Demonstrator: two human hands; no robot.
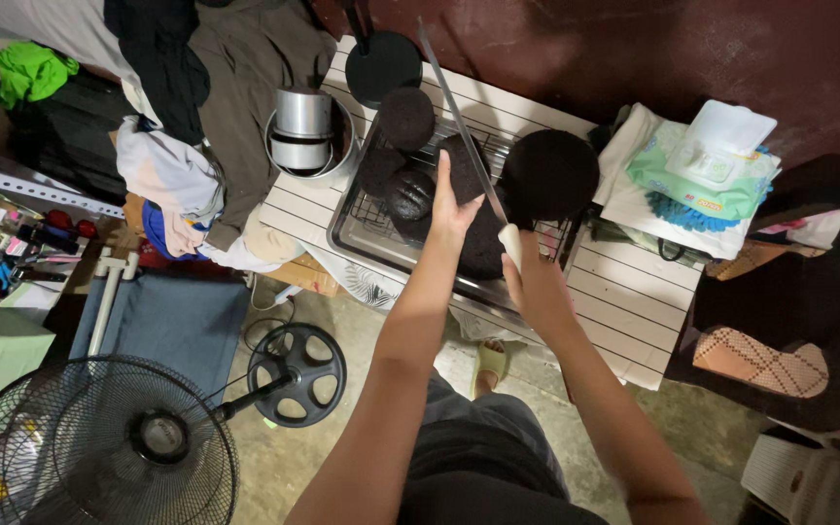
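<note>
My left hand [451, 206] grips a dark chocolate cake layer [463, 167] held on edge over a metal tray [357, 238] with a wire rack. In my right hand [535, 282] is the white handle of a long knife [459, 112], whose blade runs up and left, resting against the held cake. More dark round cakes sit on the rack: one [406, 117] at the back, one [410, 192] beside my left hand, and a large one [550, 173] to the right.
The tray rests on a white slatted table [624, 292]. Stacked metal cake tins [303, 126] stand at its left end, and a wipes pack with a white lid [707, 170] lies on the right. A standing fan [99, 442] and piled clothes [172, 175] fill the left.
</note>
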